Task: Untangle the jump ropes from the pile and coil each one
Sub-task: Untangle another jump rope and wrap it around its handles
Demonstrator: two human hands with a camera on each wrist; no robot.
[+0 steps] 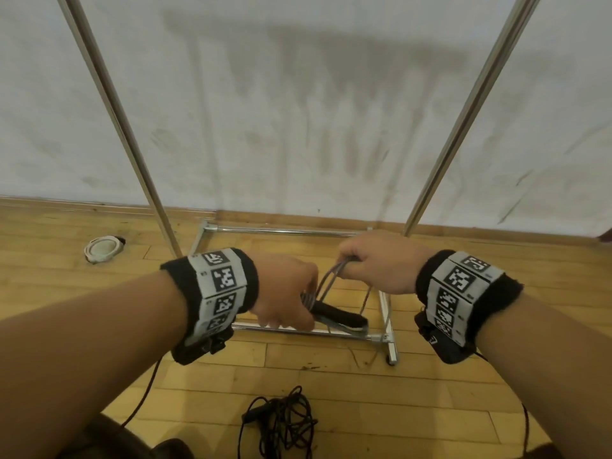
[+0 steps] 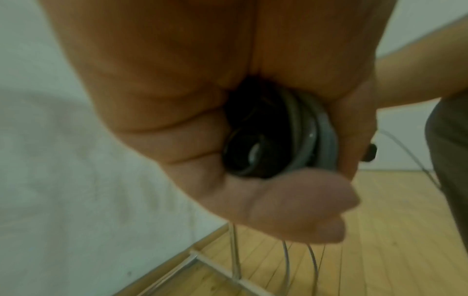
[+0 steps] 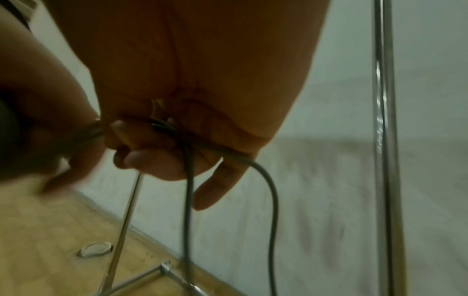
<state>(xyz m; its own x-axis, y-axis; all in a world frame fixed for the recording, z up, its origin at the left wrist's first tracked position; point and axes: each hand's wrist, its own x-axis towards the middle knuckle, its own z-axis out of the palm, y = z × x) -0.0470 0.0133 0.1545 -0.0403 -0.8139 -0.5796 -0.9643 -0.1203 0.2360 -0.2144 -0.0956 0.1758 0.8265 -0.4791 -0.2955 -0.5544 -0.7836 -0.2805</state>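
Both bare forearms reach forward in the head view, each wrist wrapped in a black band with white coded markers. Below them lies a yellowish wooden plank floor that meets a stained white wall at a low skirting. A chrome tubular rack frame stands against that wall, its two uprights slanting up and outward. On the floor near the person sits a tangled pile of thin black jump rope, and a round white fitting is set into the boards at the left. The left hand is clenched round the black foam handles of a grey plastic-coated jump rope; the handles' long axis runs low and rightward, away from the fist. The right hand, just beside and slightly higher, pinches grey loops that stretch taut down to the left fist. From the left wrist, the fingers curl round the handle ends and several grey turns, with strands hanging toward the floor. From the right wrist, curled fingers trap the grey cord, which arcs out and drops straight down beside the wall and a chrome upright.
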